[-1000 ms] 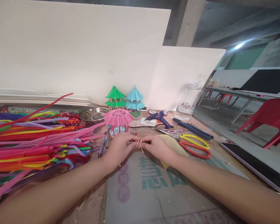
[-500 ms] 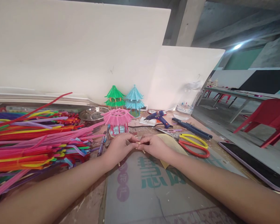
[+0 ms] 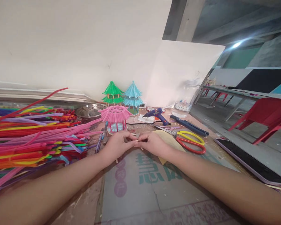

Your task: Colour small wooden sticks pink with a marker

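My left hand (image 3: 119, 145) and my right hand (image 3: 153, 144) meet over the printed board, thumbs and forefingers pinched together. Between the fingertips is a small bundle of thin pale sticks (image 3: 136, 140), mostly hidden by the fingers. One stick end pokes out under my left hand and another below my right fingertips. Just beyond the hands stands a small pavilion with a pink roof (image 3: 115, 114). Behind it are a green pavilion (image 3: 111, 93) and a light blue one (image 3: 132, 97). A piece of yellow paper (image 3: 170, 140) lies partly under my right hand.
Bundles of coloured pipe cleaners (image 3: 32, 134) fill the left side, near a metal bowl (image 3: 91, 111). To the right lie a blue glue gun (image 3: 157, 116), scissors (image 3: 190, 142), a dark blue long-handled tool (image 3: 189, 125) and a phone (image 3: 250, 161). A clear plastic jar (image 3: 184, 100) stands behind.
The camera view has shifted slightly, so everything sits a little further left and up. Both hands stay pinched together, with the fingertips drawn slightly closer over the sticks.
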### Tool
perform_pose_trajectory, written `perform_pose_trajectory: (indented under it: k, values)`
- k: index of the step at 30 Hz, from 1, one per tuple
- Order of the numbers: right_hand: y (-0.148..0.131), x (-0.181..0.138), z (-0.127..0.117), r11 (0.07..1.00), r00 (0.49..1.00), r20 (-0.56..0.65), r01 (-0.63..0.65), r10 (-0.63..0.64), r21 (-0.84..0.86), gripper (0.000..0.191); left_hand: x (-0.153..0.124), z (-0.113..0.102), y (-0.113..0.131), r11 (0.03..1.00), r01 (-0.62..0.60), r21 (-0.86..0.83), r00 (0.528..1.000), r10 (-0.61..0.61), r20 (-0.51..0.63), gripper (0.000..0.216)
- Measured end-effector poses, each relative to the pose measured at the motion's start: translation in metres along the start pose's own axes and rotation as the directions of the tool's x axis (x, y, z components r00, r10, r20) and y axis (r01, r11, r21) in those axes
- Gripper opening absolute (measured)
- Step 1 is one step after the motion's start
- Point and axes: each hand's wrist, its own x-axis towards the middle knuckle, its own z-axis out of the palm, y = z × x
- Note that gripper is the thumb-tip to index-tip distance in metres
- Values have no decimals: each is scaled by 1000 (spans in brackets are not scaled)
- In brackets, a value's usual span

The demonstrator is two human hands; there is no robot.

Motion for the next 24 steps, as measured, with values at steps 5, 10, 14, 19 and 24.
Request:
perform_pose_trajectory:
  k: [5, 10, 14, 19, 24]
  values:
    - [0, 0, 0, 998, 999, -7, 37, -38, -41, 21, 1, 2, -2, 1000, 9, 24, 1000, -8, -14, 21]
    - [2, -2, -4, 999, 1000, 11, -18, 17, 40, 12, 2, -2, 0, 999, -8, 51, 1000, 8, -6, 19]
    - [4, -2, -5, 998, 999, -17, -28, 29, 47, 12, 5, -3, 2, 998, -12, 54, 1000, 11, 4, 16]
    - [1, 1, -3, 995, 997, 1, -72, 72, 62, 13, 5, -2, 3, 1000, 10, 27, 1000, -10, 3, 17]
    - [-1, 0, -3, 997, 998, 6, -61, 61, 53, 14, 4, -2, 2, 999, 38, 4, 999, -38, 19, 18]
